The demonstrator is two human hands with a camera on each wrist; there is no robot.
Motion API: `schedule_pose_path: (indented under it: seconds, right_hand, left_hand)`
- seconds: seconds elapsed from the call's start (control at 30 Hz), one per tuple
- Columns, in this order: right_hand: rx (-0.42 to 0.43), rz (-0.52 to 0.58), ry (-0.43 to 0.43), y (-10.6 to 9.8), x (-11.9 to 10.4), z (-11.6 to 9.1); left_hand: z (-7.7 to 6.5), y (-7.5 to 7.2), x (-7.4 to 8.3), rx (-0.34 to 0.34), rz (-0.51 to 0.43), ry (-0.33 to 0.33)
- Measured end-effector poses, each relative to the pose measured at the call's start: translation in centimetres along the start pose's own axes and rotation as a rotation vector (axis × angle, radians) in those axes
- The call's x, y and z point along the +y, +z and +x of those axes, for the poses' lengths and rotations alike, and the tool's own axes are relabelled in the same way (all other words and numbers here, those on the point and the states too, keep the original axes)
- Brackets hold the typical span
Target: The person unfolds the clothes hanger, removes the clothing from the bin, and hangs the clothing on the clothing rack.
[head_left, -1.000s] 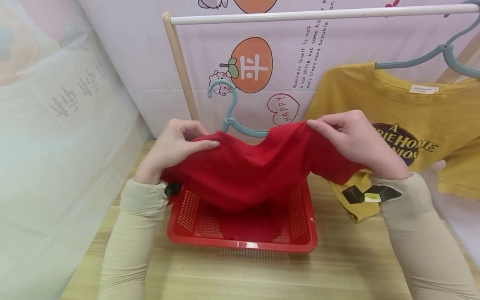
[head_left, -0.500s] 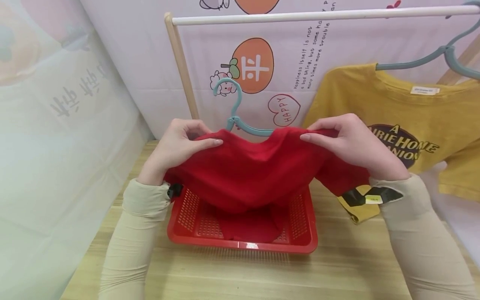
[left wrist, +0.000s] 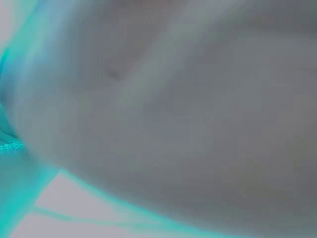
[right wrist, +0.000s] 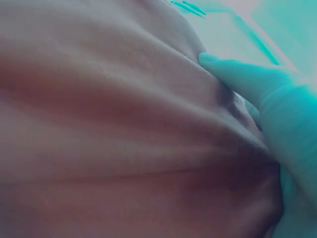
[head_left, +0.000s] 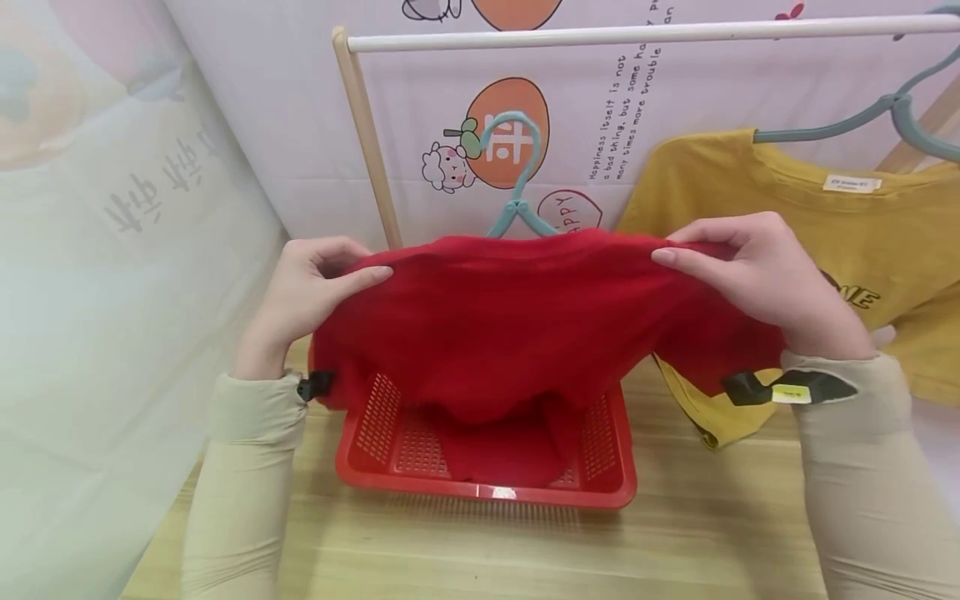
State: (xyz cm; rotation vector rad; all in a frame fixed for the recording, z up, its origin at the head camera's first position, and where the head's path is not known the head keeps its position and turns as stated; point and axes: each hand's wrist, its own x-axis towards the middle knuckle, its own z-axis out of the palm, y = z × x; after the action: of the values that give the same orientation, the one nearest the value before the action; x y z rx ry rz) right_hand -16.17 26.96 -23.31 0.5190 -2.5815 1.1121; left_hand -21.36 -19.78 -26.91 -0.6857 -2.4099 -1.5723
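Observation:
A red T-shirt [head_left: 510, 325] is stretched out between my two hands, its lower part hanging into the red basket [head_left: 480, 490]. My left hand [head_left: 300, 287] pinches its left shoulder between thumb and fingers. At the other shoulder, my right hand [head_left: 757, 271] grips the cloth, thumb in front. Behind the shirt's top edge a blue-green hanger [head_left: 516, 206] shows its hook and the start of its arms; the rest is hidden by the shirt. Cloth [right wrist: 124, 124] in folds fills most of the right wrist view. Blurred grey fabric [left wrist: 173, 124] covers the left wrist view.
A rack with a white rod [head_left: 600, 35] and a wooden post [head_left: 367, 142] stands behind. On its right a yellow T-shirt [head_left: 697, 183] hangs from another blue-green hanger [head_left: 825, 132]. White printed sheets line the back and left. The basket stands on a wooden table [head_left: 420, 558].
My hands have moved apart, the left going left and the right going right, pulling the shirt's neckline taut. The hanger's hook has shifted right and up.

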Motion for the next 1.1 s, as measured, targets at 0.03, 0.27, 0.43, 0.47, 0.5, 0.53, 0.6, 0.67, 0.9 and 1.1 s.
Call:
schedule_pose_path:
  seconds: [0.03,0.27,0.43,0.47,0.5,0.53,0.6,0.67,0.9,1.1]
  right_hand:
    - [0.013,0.011,0.006,-0.3,0.1,-0.1]
    - [0.071,0.045,0.073,-1.7,0.7,-0.6]
    - [0.126,0.058,0.12,-2.8,0.8,-1.2]
    - [0.133,0.072,0.129,-3.1,0.8,-1.3]
    - [0.14,0.075,0.129,-3.2,0.7,-1.4]
    - [0.141,0.084,0.135,-3.4,0.7,-1.4]
    - [0.139,0.091,0.132,-3.4,0.6,-1.4]
    - [0.127,0.098,0.12,-3.1,0.5,-1.2]
    - [0.083,0.108,0.065,-1.6,0.7,-0.8]
    - [0.028,0.088,0.024,-0.3,0.5,-0.2]
  left_hand:
    - [-0.1,-0.2,-0.2,0.013,-0.002,-0.012]
    - [-0.5,-1.1,-1.0,0.087,-0.017,0.019]
    - [-0.6,-1.6,-1.8,0.153,-0.033,0.09]
    - [-0.6,-1.7,-2.0,0.165,-0.026,0.095]
    - [-0.6,-1.8,-2.1,0.173,-0.013,0.092]
    - [-0.7,-1.9,-2.2,0.168,-0.006,0.079]
    - [-0.7,-2.0,-2.3,0.137,0.027,0.032]
    - [-0.6,-1.9,-2.2,0.089,0.079,-0.016]
    - [0.2,0.1,-0.5,-0.045,0.158,0.003]
    - [1.1,3.2,1.7,-0.068,0.105,0.151]
